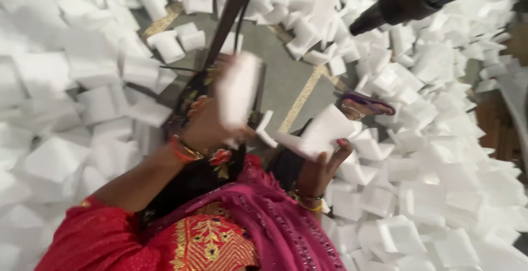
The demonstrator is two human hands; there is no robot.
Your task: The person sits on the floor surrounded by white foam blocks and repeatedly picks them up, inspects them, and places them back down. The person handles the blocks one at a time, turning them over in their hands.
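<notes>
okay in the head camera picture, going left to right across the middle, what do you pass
Heap of white foam pieces → left hand holding a blurred white foam piece → right hand holding a white foam block → foot in a purple sandal → second heap of white foam pieces.

Two hands (206, 122); two held foam blocks (237, 89); loose blocks uncountable.

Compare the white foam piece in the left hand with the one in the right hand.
The foam piece in the left hand stands nearly upright and is motion-blurred; the foam piece in the right hand lies tilted and looks sharper. The left hand wraps its piece from behind; the right hand supports its piece from below. Both are white foam blocks.
</notes>
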